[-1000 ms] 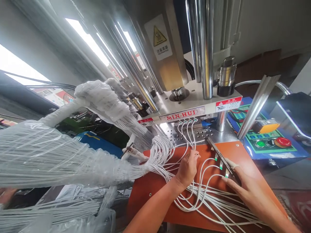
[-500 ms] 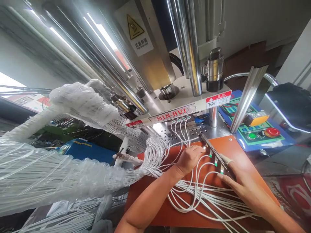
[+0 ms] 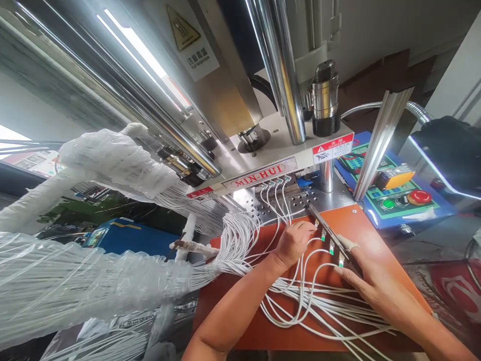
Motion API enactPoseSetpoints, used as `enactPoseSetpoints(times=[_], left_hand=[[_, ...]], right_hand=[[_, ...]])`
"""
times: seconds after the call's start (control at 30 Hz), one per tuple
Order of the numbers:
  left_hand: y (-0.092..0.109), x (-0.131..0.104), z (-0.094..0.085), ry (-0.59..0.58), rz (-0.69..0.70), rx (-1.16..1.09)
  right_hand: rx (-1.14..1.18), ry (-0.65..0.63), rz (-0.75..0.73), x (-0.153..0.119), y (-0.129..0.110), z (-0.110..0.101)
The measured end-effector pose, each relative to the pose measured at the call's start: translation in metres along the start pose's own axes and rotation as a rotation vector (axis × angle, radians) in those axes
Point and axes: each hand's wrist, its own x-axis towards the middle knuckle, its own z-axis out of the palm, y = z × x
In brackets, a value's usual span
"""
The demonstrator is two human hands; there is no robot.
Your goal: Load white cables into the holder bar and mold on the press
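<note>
My right hand (image 3: 370, 271) grips a dark metal bar-shaped mold holder (image 3: 330, 234) from its lower end, thumb on the near side. White cables (image 3: 306, 301) run up to the holder, their small green-and-metal connector ends (image 3: 331, 249) seated in a row along its left edge. At the holder's upper part, my left hand (image 3: 295, 244) is closed, its fingertips pinching the end of a white cable. The fingers cover most of that end. Both hands are above an orange-brown work board (image 3: 370, 230).
A press with a MIN-HUI plate (image 3: 260, 175) stands ahead; several cables lead into its mold area (image 3: 276, 184). Thick wrapped cable bundles (image 3: 112, 281) fill the left. A control panel (image 3: 402, 200) with a red stop button (image 3: 420, 197) sits right, behind a metal post (image 3: 383, 145).
The camera view has shifted slightly, so the press appears a little further left. Both hands keep their hold at the mold holder, with only slight movement of the left fingers.
</note>
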Motion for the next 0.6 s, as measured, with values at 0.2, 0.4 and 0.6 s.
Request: enactPoseSetpoints(times=[0.2,0.4,0.6], left_hand=[[0.000,0.000,0.004,0.005,-0.056,-0.008],[0.007,0.007,-0.009,-0.089,-0.011,0.162],[0.000,0.012,-0.005,-0.335,0.149,0.260]], right_hand=[[-0.160,0.019,-0.074,0.001,0.001,0.000],[-0.603,0.198,-0.194,0.018,0.032,0.013],[-0.780,0.246,-0.247,0.024,0.038,0.012]])
